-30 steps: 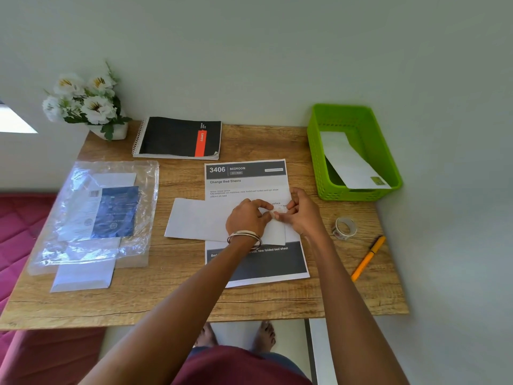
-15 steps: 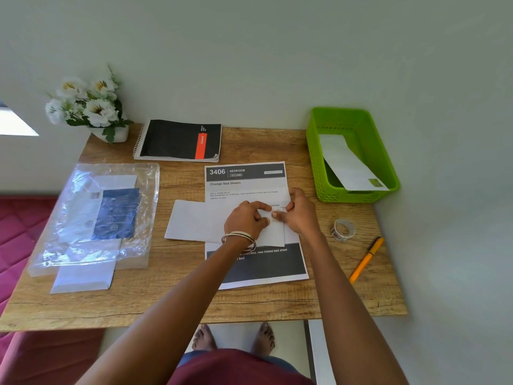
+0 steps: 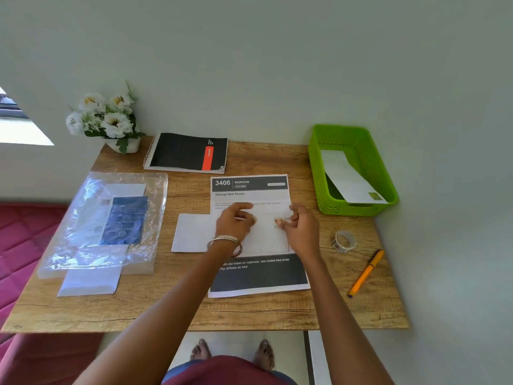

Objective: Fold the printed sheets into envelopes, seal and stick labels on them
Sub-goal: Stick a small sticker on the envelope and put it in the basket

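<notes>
White paper makes up the plain rectangular envelope that lies flat across the middle of the wooden table, on top of a printed sheet whose dark header reads "3406 BEDROOM" above the line "Change Bed Sheets"; its dark lower band carries white words ending "old sheet on mattress, new folded bed sheet" and "pillows on bed". The left hand, with thin metal bangles at the wrist, sits over the middle of the envelope with fingers curled and blurred, and I cannot tell whether it grasps anything. The right hand hovers at the envelope's right end, its fingers bent in toward a small pale label at the fingertips; whether it pinches that label is unclear. To the right of the sheet a small roll of sticker labels rests on the wood, and near it lies an orange pen. A bright green plastic basket stands at the far right corner, holding a white envelope with a small green label. At the back lies a black spiral notebook with a red strip whose white brand name is too small to read, beside a pot of white artificial flowers. On the left a clear plastic bag holds blue and white printed papers, partly covering another white envelope.
</notes>
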Motion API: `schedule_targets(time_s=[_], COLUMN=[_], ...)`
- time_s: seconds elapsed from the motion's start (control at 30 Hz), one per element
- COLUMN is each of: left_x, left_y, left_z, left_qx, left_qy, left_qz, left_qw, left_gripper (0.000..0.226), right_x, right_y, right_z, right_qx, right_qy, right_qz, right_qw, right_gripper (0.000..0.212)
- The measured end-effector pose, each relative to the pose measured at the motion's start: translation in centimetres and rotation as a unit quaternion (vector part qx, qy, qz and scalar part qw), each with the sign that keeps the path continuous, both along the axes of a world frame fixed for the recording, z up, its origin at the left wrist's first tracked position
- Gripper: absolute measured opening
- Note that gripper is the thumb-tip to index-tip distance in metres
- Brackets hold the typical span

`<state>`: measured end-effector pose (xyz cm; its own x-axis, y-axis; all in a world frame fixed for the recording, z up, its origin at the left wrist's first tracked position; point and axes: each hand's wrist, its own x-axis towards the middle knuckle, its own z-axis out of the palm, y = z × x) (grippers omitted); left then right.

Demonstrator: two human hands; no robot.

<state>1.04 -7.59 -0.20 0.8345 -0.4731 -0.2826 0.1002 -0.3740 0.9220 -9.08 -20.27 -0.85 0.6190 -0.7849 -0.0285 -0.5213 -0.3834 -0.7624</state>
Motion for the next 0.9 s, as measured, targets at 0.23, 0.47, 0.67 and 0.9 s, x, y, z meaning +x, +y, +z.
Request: schedule_targets(time_s=[0.23,0.47,0.67,0.9], left_x=[2.3,1.6,2.9,3.6], left_y=[6.3,7.2,7.9,8.3], left_z=[1.2,0.8,1.3,3.1], left_qx=[0.181,0.391,0.251,0.099], left_qy=[-0.228,-0.172,-0.075,-0.056], left_qz=[0.142,0.058,0.153,0.217], left_qw=[0.946,0.902,0.953,0.969], left_gripper=[0.027,0.054,0.061,0.059], right_x=[-1.5,-0.2,0.4,-1.6], right_y=[3.6,4.0,2.9,2.1], right_z=[-1.2,-0.9,-0.7,1.7], right_qx=[-0.041,-0.029,0.112,0.302], right_qy=[0.062,0.127,0.081,-0.099], right_qz=[-0.04,-0.073,-0.136,-0.11], right_qw=[0.996,0.989,0.981,0.942], right_gripper=[0.051,0.045,0.047,0.013])
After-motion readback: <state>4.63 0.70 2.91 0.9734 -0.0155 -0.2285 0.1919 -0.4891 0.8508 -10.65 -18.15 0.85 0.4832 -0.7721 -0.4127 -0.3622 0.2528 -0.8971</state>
